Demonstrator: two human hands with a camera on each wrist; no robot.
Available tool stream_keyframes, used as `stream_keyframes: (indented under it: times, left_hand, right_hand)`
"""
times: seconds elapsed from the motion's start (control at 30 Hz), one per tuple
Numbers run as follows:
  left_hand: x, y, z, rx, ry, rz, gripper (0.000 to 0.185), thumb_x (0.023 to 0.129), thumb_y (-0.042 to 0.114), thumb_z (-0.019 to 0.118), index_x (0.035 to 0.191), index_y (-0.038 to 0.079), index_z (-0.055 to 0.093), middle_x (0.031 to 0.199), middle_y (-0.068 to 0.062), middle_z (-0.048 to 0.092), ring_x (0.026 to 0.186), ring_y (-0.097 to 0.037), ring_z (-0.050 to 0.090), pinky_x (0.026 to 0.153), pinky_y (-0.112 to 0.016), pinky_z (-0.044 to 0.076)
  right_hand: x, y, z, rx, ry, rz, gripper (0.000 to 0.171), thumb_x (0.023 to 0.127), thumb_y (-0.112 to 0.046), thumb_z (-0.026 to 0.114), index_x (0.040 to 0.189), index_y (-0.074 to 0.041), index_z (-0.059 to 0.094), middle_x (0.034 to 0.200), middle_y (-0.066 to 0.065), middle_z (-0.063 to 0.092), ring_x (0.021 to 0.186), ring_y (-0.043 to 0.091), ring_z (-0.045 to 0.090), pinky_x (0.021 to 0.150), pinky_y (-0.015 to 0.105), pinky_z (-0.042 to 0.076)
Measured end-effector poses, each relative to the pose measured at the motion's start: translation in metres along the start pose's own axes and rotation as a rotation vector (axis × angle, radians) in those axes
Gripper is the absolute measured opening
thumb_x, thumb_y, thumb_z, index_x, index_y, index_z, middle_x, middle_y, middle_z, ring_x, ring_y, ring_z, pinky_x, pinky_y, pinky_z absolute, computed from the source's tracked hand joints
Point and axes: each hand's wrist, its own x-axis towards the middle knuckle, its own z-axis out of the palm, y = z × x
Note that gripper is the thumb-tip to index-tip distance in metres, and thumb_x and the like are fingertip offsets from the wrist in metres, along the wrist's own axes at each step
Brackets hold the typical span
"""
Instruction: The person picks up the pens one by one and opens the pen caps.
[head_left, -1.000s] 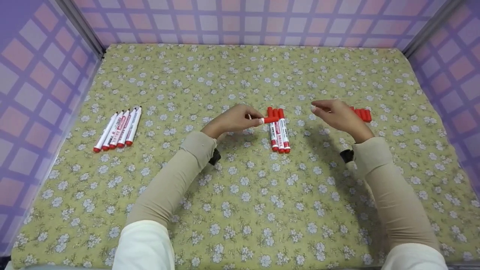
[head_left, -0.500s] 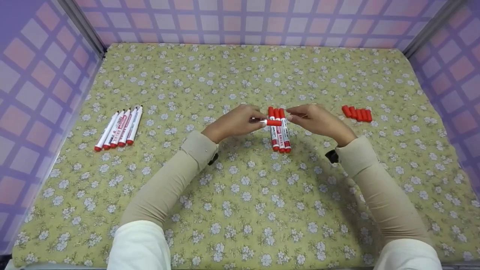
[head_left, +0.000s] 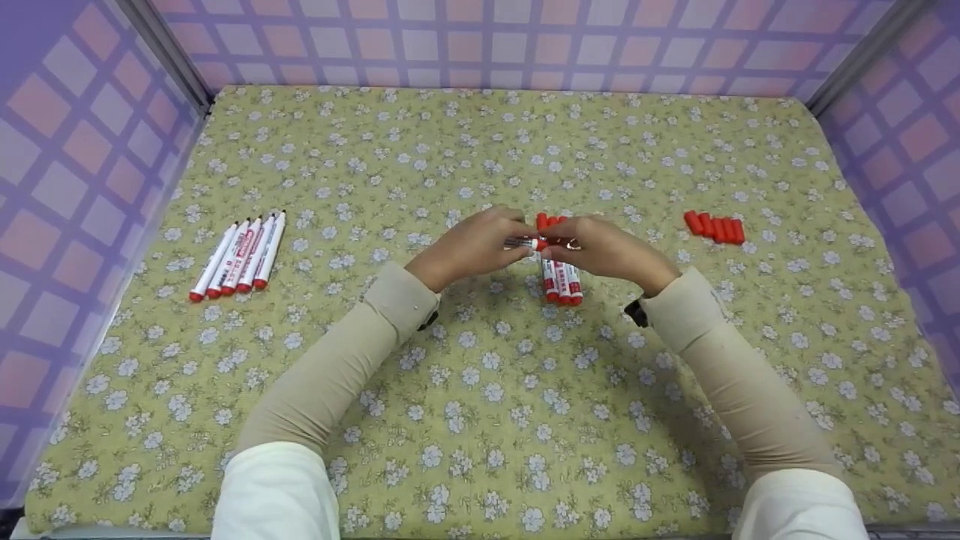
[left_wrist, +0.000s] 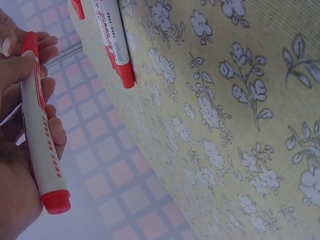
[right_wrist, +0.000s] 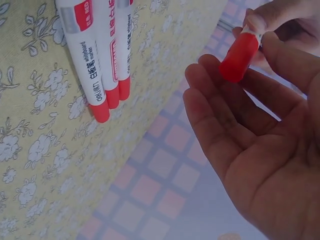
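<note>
My left hand (head_left: 516, 237) grips a white marker (head_left: 529, 243) with red ends at the middle of the cloth. In the left wrist view the marker (left_wrist: 40, 130) lies across the curled fingers of my left hand (left_wrist: 22, 75). My right hand (head_left: 561, 238) meets it from the right, and thumb and fingers pinch the marker's red cap (right_wrist: 240, 57) above the palm of my right hand (right_wrist: 250, 85). Just under both hands, three capped markers (head_left: 561, 279) lie side by side on the cloth; they also show in the wrist views (left_wrist: 114, 40) (right_wrist: 100, 55).
A row of several uncapped markers (head_left: 240, 255) lies at the left of the flowered cloth (head_left: 480, 420). Several loose red caps (head_left: 715, 227) lie in a row at the right. Purple checked walls (head_left: 75, 150) close in the left, back and right sides.
My right hand has moved left from beside the loose caps to the marker in my left hand. The left hand has hardly moved.
</note>
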Motion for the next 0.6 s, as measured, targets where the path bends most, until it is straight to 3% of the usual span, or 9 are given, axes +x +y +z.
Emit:
stream_keyframes:
  times: [0.17, 0.37, 0.6]
  left_hand:
    - [0.0, 0.002, 0.001, 0.025, 0.034, 0.026, 0.033, 0.098, 0.027, 0.057, 0.127, 0.014, 0.064, 0.111, -0.006, 0.061, 0.096, -0.018, 0.056, 0.082, -0.034, 0.049]
    - [-0.002, 0.003, 0.002, 0.042, 0.06, 0.043, 0.032, 0.098, 0.026, 0.057, 0.126, 0.013, 0.065, 0.111, -0.007, 0.06, 0.096, -0.019, 0.055, 0.081, -0.035, 0.048]
    - [-0.003, 0.002, 0.003, 0.03, 0.082, 0.068, 0.03, 0.098, 0.024, 0.056, 0.124, 0.012, 0.066, 0.109, -0.006, 0.062, 0.093, -0.018, 0.058, 0.079, -0.034, 0.049]
  right_hand:
    - [0.003, -0.005, 0.003, -0.024, -0.012, -0.017, 0.031, 0.099, -0.019, 0.055, 0.122, 0.001, 0.063, 0.092, 0.016, 0.067, 0.059, 0.016, 0.049, 0.061, 0.031, 0.042]
    - [0.003, -0.009, 0.007, -0.072, 0.003, -0.01, 0.027, 0.098, -0.016, 0.055, 0.117, 0.0, 0.064, 0.088, 0.016, 0.066, 0.06, 0.016, 0.049, 0.061, 0.03, 0.042]
    - [0.002, -0.014, 0.012, -0.263, 0.095, -0.072, 0.017, 0.097, -0.014, 0.056, 0.104, -0.002, 0.067, 0.081, 0.011, 0.065, 0.059, 0.017, 0.052, 0.057, 0.029, 0.043]
